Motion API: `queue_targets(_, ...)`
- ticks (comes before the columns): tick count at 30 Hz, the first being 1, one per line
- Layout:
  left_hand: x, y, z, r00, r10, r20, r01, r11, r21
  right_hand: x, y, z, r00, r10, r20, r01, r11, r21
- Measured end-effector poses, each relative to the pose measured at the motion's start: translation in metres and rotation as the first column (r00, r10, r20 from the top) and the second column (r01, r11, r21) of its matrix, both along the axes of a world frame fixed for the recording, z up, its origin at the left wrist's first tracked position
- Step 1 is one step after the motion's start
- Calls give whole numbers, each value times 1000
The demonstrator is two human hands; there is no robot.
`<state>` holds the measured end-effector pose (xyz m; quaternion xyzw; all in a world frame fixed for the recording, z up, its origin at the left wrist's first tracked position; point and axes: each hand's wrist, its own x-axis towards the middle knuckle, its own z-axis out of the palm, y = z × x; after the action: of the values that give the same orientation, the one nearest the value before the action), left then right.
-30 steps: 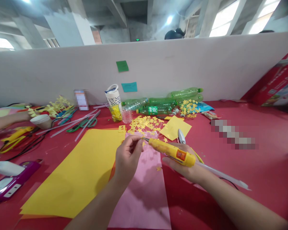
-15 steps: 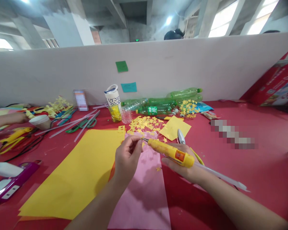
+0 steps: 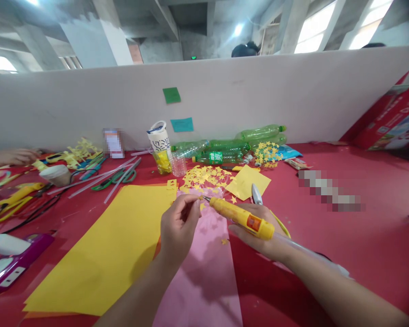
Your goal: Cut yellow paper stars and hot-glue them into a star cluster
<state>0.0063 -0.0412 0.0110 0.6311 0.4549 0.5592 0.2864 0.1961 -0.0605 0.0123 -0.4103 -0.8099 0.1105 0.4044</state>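
Note:
My right hand is wrapped round a yellow glue gun with a clear glue stick coming out of its back end. Its metal tip points left and meets the fingertips of my left hand. Those fingers are pinched on a small yellow star, mostly hidden by fingers and tip. Below both hands lies a pink sheet with a few loose stars on it. A heap of yellow stars sits just behind it.
Yellow sheets lie left of the pink one. Farther back stand a white cup and green bottles. Scissors, glue sticks and a purple power strip are at the left, with another person's hand behind.
My hands and the glue gun keep nearly the same pose, tip still at my left fingertips. At the far left, the other person's hand has drawn back a little to the left.

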Motion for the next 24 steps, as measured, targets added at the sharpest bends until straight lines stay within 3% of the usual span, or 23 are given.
queue_targets(2,1,-1,2,997,-41,66,42,999,-20,1,2,0,999,-33,-16,32,998,-49)
queue_targets(4,3,-1,3,973,-156,168,180,973,-144,2,4,0,993,-82,-80,77,995,-57)
queue_targets(6,6,-1,3,911,-284,299,373,877,-304,3,6,-1,988,-80,-131,78,997,-20)
queue_targets(8,9,-2,2,834,-365,413,530,739,-416,4,8,-2,989,-27,-148,34,999,40)
queue_targets(10,12,-3,1,779,-401,482,617,631,-471,4,8,-3,987,32,-158,-22,997,68)
queue_targets(12,14,-5,0,751,-410,517,653,573,-495,3,8,-4,983,81,-168,-71,996,61)
queue_targets(24,15,-3,-6,695,-401,597,711,506,-489,4,2,-4,982,159,-105,-153,986,67)
